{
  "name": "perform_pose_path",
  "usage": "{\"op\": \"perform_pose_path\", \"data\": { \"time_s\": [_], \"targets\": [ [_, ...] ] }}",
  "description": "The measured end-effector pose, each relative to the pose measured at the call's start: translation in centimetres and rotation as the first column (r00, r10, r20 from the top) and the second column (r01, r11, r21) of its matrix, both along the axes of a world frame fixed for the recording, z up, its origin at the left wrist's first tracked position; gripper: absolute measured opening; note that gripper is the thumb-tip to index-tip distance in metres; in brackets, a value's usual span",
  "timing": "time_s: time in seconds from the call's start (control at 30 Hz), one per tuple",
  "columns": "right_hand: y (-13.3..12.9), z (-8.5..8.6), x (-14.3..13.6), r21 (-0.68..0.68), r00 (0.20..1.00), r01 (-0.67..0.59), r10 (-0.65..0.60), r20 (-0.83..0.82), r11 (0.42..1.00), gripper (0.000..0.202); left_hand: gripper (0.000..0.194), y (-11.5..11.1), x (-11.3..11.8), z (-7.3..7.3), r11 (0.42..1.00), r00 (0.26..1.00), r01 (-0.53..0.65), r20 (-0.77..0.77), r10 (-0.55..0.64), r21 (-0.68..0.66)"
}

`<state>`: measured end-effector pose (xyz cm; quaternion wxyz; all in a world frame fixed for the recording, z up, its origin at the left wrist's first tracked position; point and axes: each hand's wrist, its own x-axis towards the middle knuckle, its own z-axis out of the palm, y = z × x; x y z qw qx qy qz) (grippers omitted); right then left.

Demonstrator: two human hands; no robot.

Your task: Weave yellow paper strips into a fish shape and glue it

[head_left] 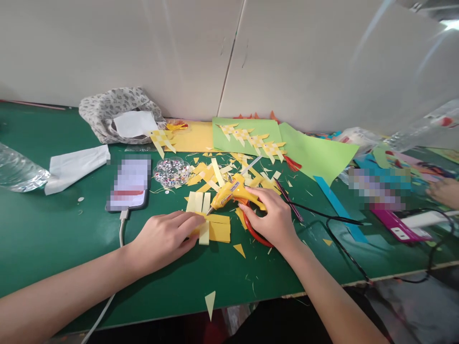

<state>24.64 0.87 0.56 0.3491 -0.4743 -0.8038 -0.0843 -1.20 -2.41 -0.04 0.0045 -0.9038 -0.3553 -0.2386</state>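
In my right hand [272, 217] is a yellow hot glue gun [229, 190], my fingers wrapped round its handle. Its nozzle points down and left, at or just above crossed yellow paper strips [219, 229]; contact is hard to make out. My left hand [167, 241] grips the strips from the left, fingers together, thumb partly hidden. Pale strips [197, 203] cross the darker yellow ones. Beneath my right hand shows the red handle [256, 231] of what may be scissors. Woven yellow paper fish [253, 138] lie on green sheets behind.
Paper scraps [204, 174] and a clear bead case [172, 173] lie beyond my hands. A phone [131, 181] with a white cable is at left. The gun's black cord [332, 220] runs right past a blue strip [337, 208]. Another person's hand [444, 192] is at far right.
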Motion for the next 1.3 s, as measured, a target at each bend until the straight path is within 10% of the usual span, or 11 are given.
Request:
{"op": "perform_pose_path", "data": {
  "time_s": [0.2,0.57,0.7,0.87,1.3],
  "targets": [
    [0.2,0.2,0.1,-0.053,0.983,0.144,-0.149,-0.107,0.988,0.034,0.014,-0.2,0.0,0.0,0.995,0.995,-0.099,-0.026,0.099,-0.008],
    [0.9,0.0,1.7,0.023,0.952,0.307,-0.307,0.017,0.952,0.037,0.017,0.0,-0.1,0.1,0.998,0.997,0.06,-0.044,-0.059,0.034],
    [-0.6,0.8,-0.5,0.14,0.995,0.095,-0.097,0.003,0.986,0.027,0.021,0.0,0.0,0.2,0.996,0.995,0.08,-0.067,-0.077,0.045],
    [-3.1,0.7,-4.4,-0.107,0.9,-0.38,0.394,0.188,0.919,0.029,0.022,0.0,0.1,0.3,0.997,0.993,0.078,-0.086,-0.076,0.022],
    [-3.5,0.4,-5.2,-0.231,0.905,-0.316,0.365,0.216,0.92,0.028,0.02,0.0,0.2,0.2,0.997,0.988,0.073,-0.139,-0.067,0.037]
  ]
}}
